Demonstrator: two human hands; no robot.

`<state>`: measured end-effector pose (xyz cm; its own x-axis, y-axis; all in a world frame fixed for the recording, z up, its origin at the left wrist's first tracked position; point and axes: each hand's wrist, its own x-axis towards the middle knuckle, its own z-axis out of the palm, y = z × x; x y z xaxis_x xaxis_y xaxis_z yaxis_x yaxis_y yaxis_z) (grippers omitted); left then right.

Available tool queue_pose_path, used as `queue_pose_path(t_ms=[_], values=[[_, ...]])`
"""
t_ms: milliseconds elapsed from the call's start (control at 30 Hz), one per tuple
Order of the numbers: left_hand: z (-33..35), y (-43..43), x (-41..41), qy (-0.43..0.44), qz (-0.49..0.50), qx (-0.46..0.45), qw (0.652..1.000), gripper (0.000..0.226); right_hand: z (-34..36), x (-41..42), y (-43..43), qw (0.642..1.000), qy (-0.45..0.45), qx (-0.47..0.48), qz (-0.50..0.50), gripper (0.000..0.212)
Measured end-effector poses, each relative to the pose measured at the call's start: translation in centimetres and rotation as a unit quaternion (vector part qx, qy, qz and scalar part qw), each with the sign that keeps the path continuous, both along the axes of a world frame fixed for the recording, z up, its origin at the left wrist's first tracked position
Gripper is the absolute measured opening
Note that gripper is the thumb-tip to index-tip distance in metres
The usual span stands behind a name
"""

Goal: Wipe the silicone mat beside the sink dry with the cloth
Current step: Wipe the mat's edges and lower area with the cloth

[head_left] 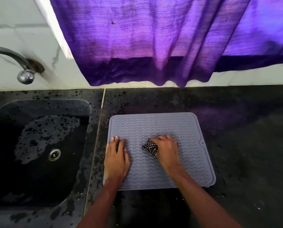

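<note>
The wiping step is under way. The mat, grey with wavy ribs, is lying flat on the dark bench just right of the sink, with a narrow strip of bench between them. The right hand is pressing a bunched checked cloth onto the middle of the mat; its fingers are curling closed over the cloth, so only a crumpled end is showing at the thumb side. The left hand is lying palm-down on the mat's left edge with its fingers spread open and flat, gripping nothing; it appears to be pinning the mat so it does not slide.

Whether water is sitting in the ribs cannot be told from here, so how much is dry is hard to judge. The cloth is sitting mid-mat, with the far half, the right edge by the small hanging hole and the near strip uncovered by it.

The next move probably calls for sweeping the cloth along the ribs rather than across them, pressing into the grooves, while the left hand is holding the mat down. Sooner or later that hand will need shifting, since the patch beneath it needs wiping too. The bench around is looking spotted, perhaps wet, so the cloth is best kept inside the rim.
</note>
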<state>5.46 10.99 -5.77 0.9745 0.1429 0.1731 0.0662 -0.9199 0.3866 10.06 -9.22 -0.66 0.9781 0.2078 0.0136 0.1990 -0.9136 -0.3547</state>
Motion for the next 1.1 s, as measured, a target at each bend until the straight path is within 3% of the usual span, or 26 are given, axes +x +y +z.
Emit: queue_pose_path(t_ms=[300, 533, 733, 900, 1100], values=[[0.1, -0.2, 0.0, 0.005, 0.012, 0.010, 1.000, 0.051, 0.5, 0.6, -2.4, 0.999, -0.003, 0.017, 0.048, 0.048], [0.2, -0.2, 0.0, 0.016, 0.011, 0.014, 1.000, 0.054, 0.5, 1.2, -9.5, 1.000, 0.008, -0.017, 0.003, 0.048], [0.1, -0.3, -0.1, 0.007, 0.007, 0.024, 1.000, 0.053, 1.7, 1.7, -13.4, 0.998, 0.017, -0.029, -0.061, 0.037], [-0.2, -0.2, 0.0, 0.013, -0.001, 0.045, 0.999, 0.054, 1.4, 1.0, -14.2, 0.994, -0.006, 0.026, -0.107, 0.029], [0.3, -0.3, -0.2, 0.058, -0.011, 0.062, 0.996, 0.061, 1.4, 0.5, -10.1, 0.998, -0.029, 0.043, -0.037, 0.035]])
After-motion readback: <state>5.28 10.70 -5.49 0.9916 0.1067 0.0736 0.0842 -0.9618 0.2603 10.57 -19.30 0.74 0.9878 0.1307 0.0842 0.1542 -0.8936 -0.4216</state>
